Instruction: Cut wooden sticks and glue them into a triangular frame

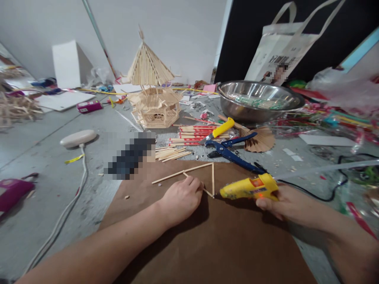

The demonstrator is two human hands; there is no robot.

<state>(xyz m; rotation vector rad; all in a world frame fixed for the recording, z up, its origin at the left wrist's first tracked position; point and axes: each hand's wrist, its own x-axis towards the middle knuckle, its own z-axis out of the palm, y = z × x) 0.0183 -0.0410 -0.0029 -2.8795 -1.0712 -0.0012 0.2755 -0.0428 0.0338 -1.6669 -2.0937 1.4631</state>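
My right hand (281,203) grips a yellow hot glue gun (250,188), with a clear glue stick (325,169) running out of its back. The gun's nozzle is at the lower corner of a small frame of wooden sticks (213,179). My left hand (185,197) has its fingers pinched on a wooden stick (209,193) that meets that corner. A longer stick (180,173) forms the frame's upper side. All of this lies on a brown sheet (237,236); the fingertips of my left hand are partly hidden.
Behind the sheet lie loose sticks (174,153), red-wrapped stick packs (189,135), a yellow utility knife (223,127) and blue cutters (233,156). A stick pavilion model (154,98) stands farther back, beside a steel bowl (257,112). A white power strip (78,138) with its cable is at left.
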